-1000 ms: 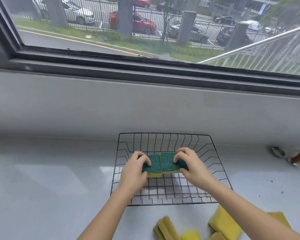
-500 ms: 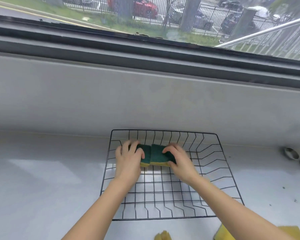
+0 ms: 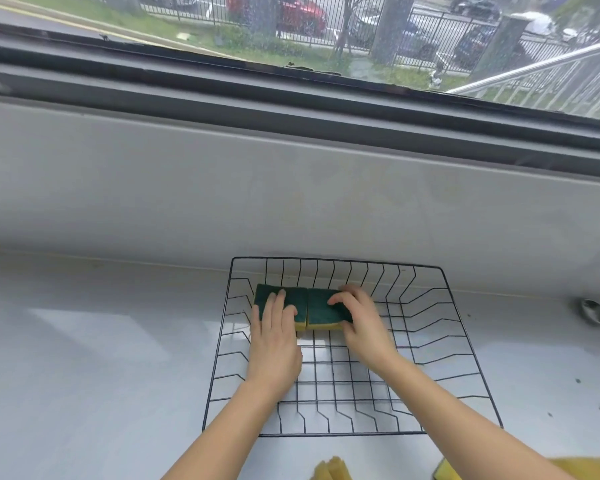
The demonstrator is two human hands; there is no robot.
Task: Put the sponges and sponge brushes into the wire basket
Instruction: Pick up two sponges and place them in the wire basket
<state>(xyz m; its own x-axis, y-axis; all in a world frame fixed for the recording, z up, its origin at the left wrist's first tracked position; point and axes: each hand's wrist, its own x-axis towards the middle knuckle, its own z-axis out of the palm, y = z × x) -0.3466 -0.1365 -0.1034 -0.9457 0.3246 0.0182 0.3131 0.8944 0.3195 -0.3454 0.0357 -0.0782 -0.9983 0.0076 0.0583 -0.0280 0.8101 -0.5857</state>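
Observation:
A black wire basket (image 3: 447, 362) stands on the grey counter against the wall. Two green-topped yellow sponges lie side by side on its floor at the far left. My left hand (image 3: 274, 344) rests flat on the left sponge (image 3: 300, 303), fingers over its green top. My right hand (image 3: 359, 322) grips the right sponge (image 3: 321, 311) with curled fingers. More yellow sponges (image 3: 329, 469) show at the bottom edge in front of the basket, and another yellow sponge (image 3: 589, 467) lies at the bottom right, partly behind my right forearm.
The grey counter (image 3: 84, 358) stretches left of the basket. A low grey wall and a dark window frame (image 3: 291, 95) rise behind it. A metal object (image 3: 594, 311) lies at the right edge by the wall. Dark specks dot the counter at the right.
Both hands have carried the two sponges from mid-basket toward its far left corner and lowered them onto the floor. The view has tilted down and closer.

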